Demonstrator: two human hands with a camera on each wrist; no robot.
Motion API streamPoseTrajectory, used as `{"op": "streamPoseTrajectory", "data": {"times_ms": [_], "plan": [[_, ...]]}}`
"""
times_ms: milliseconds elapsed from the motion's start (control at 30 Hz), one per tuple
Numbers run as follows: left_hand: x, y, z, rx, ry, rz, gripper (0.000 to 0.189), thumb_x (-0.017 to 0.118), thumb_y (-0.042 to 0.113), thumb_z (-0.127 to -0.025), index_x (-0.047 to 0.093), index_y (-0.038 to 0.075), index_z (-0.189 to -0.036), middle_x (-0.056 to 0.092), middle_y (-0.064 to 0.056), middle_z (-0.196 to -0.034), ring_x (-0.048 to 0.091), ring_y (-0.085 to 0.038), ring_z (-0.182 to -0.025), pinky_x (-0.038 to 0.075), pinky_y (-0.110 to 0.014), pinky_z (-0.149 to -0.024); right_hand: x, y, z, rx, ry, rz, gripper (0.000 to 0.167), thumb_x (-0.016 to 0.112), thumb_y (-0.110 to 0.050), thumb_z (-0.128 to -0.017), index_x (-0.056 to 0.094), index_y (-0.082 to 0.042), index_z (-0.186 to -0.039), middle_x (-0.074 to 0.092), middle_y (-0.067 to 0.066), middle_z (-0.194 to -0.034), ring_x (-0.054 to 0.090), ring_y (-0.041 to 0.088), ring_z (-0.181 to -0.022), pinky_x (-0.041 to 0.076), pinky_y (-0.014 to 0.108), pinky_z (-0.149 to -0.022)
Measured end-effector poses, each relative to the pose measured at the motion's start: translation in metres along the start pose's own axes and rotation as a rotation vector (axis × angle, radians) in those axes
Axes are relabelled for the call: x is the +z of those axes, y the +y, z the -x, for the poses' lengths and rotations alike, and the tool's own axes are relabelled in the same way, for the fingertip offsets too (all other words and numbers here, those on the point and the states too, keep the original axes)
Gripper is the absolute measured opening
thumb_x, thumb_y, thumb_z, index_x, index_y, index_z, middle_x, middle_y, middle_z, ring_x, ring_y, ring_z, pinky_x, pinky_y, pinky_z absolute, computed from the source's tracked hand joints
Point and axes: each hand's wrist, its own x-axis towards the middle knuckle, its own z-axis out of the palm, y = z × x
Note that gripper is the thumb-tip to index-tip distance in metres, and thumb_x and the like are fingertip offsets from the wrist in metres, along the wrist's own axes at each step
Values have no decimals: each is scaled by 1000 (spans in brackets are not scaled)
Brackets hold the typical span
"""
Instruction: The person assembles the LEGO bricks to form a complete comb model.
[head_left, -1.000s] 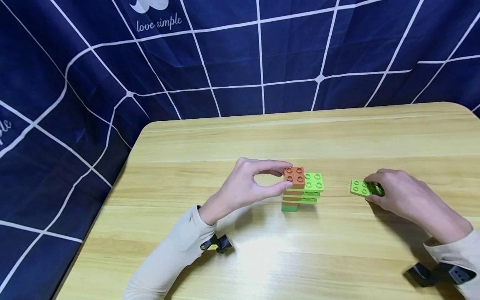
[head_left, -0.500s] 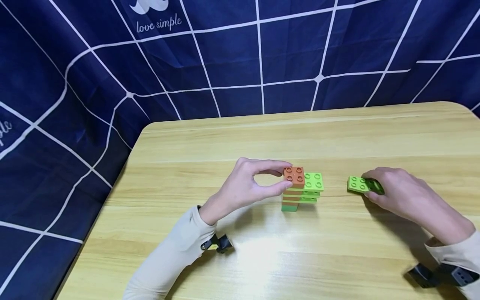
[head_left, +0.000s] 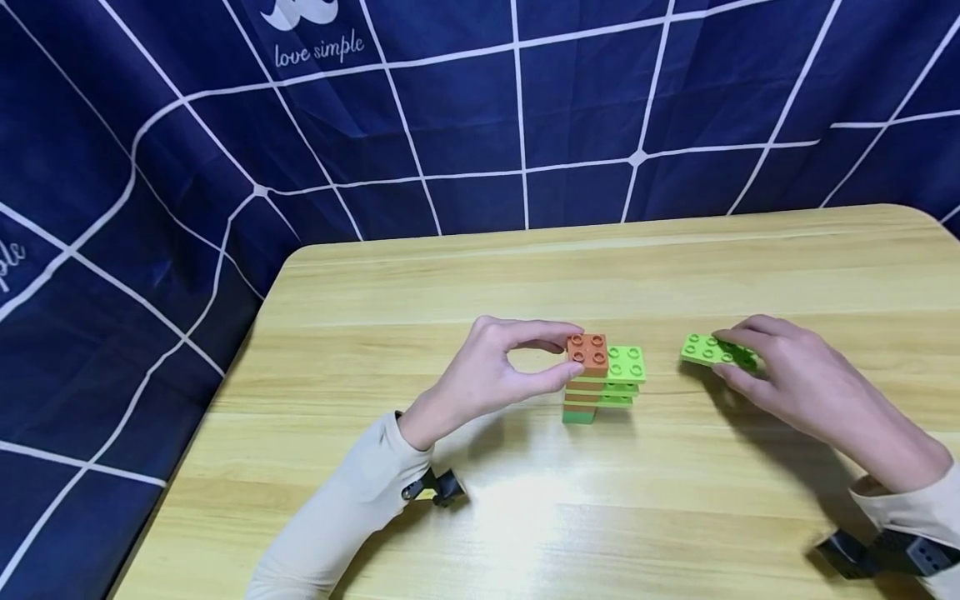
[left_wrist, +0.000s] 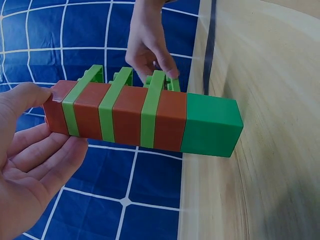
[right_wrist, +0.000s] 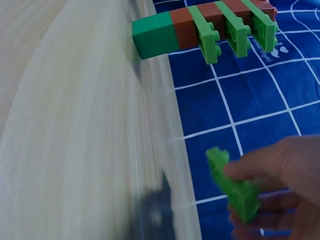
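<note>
A tower of toy building bricks stands upright on the table. Its base is a dark green brick (left_wrist: 212,125). Above that, orange-brown bricks (left_wrist: 132,111) alternate with thin light green plates (right_wrist: 235,31), which jut out to the right. My left hand (head_left: 498,364) pinches the top orange-brown brick (head_left: 587,354) between thumb and fingers. To the right of the tower, my right hand (head_left: 798,375) grips another light green studded plate (head_left: 702,348) by its right end. That plate is tilted and off the table in the right wrist view, and my fingers hide part of it.
The light wooden table (head_left: 420,287) has a rounded far edge. A dark blue cloth (head_left: 465,108) with white lines hangs behind it and along its left side. Black wrist cameras are strapped to both sleeves.
My right hand has lifted the light green plate and carried it left and slightly away, closer to the tower. My left hand and the tower have stayed put.
</note>
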Motion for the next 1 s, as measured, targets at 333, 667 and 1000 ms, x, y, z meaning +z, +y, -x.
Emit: {"op": "streamPoseTrajectory", "data": {"times_ms": [333,667,1000], "plan": [[1,1,-2,4,6,9,32,74,15,-84,70,2,-112,73,-7,-101,69,-14,-92,52,-19,-89,-4,-7,-4,-70,228,-62,39,79,-25,-77,71,3,-102,68,15,-93,65,34,-78,47,33,-70],[0,3,-3,-15,-4,3,33,75,17,-84,70,3,-113,73,-6,-101,68,-9,-92,51,-18,-88,-10,-13,-7,-126,231,-98,37,77,-18,-78,70,4,-107,67,14,-96,64,30,-83,30,-1,-86],[2,2,-2,-27,6,19,33,75,17,-84,70,4,-113,73,-5,-100,67,-6,-91,52,-19,-87,-23,-32,-16,-157,259,-139,38,73,-27,-86,69,1,-112,68,11,-102,61,23,-86,32,1,-87]]}}
